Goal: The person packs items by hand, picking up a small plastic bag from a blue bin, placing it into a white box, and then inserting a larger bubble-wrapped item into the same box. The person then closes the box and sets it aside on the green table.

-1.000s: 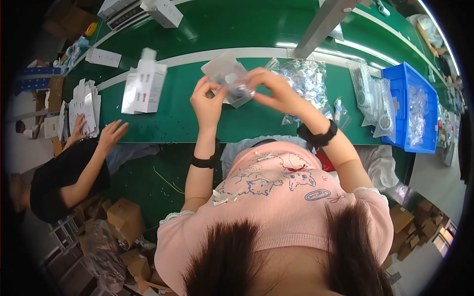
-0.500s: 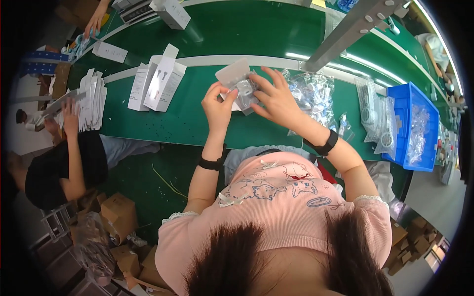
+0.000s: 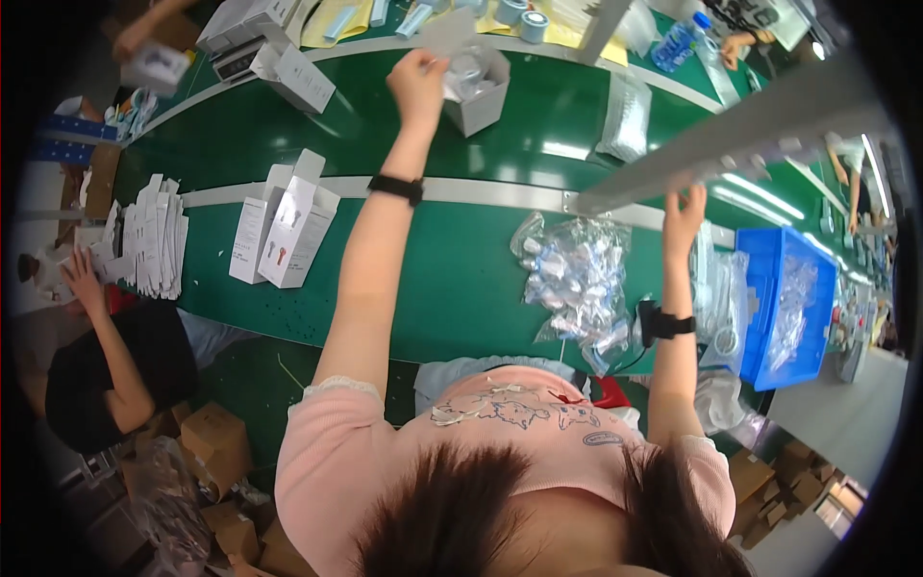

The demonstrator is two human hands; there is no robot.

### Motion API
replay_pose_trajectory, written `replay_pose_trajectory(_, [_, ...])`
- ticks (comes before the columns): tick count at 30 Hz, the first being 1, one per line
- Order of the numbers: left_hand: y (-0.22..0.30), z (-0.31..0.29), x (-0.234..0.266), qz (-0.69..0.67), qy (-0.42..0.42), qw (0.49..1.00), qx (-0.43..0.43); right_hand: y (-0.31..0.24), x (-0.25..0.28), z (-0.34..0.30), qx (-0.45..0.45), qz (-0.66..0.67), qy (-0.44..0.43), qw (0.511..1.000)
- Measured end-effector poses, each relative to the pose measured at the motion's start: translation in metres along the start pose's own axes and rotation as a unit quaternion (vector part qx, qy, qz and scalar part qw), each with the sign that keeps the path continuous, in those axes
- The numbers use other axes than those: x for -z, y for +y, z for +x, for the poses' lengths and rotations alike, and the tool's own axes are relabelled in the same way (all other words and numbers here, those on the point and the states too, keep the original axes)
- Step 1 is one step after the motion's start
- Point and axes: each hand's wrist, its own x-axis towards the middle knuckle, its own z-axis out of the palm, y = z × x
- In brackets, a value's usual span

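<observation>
Clear moulded plastic pack (image 3: 467, 65) with frosted flap (image 3: 448, 35), pinched by fingertips of left hand (image 3: 417, 88), just carried to open pale carton (image 3: 478, 115) near green counter's (image 3: 548, 106) far edge; inside or above, cannot tell. Right hand (image 3: 685, 221) now off it, fingers apart beside grey metal post (image 3: 716, 144): one-handed hold.

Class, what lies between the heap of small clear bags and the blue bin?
In the head view, the right forearm with its black wristband, then longer clear bags.

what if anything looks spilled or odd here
Dark specks dot the green table between the open white boxes and its near edge. They interrupt the plain surface; crumbs or marks, I can't tell.
</observation>
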Motion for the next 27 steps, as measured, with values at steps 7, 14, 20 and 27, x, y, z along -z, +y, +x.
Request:
replay_pose_trajectory(7, [-0.023, 0.035, -0.043, -0.024, -0.049, 0.999, 0.0, 0.085, -0.083, 0.131, -0.101, -0.261, -0.237, 0.93])
replay_pose_trajectory(14, [-0.078, -0.024, 0.139, 0.361, -0.19, 0.911, -0.059, 0.054, -0.168, 0.152, -0.206, -0.258, -0.322, 0.887])
replay_pose_trajectory(20, [-0.086, -0.074, 0.206, 0.531, -0.34, 0.765, 0.131, 0.091, -0.147, 0.119, -0.177, -0.033, -0.192, 0.965])
replay_pose_trajectory(27, [-0.035, -0.11, 0.196, 0.344, -0.292, 0.892, 0.024, 0.054, -0.015, 0.024, -0.291, 0.427, 0.1, 0.85])
